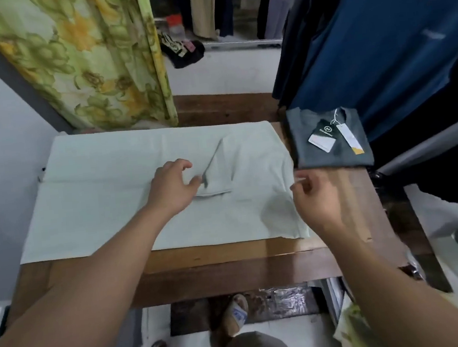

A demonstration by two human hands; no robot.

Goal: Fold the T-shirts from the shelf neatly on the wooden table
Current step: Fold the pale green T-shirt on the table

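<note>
my left hand (171,185) rests palm down on the pale green t-shirt (107,201), thumb and fingers loosely spread beside its folded-in sleeve (216,171), gripping nothing. my right hand (315,197) hovers blurred at the shirt's right edge, fingers curled; i cannot tell if they pinch cloth. the shirt lies flat and smooth on the wooden table (225,266). a folded grey t-shirt (332,149) with paper tags (322,139) sits just beside it.

A small clothing shop or stockroom: dark garments (376,33) hang on rails, a folded grey T-shirt (331,146) with retail swing tags (322,139) lies on the wooden tabletop (231,268), beside a floral curtain (94,60)
</note>
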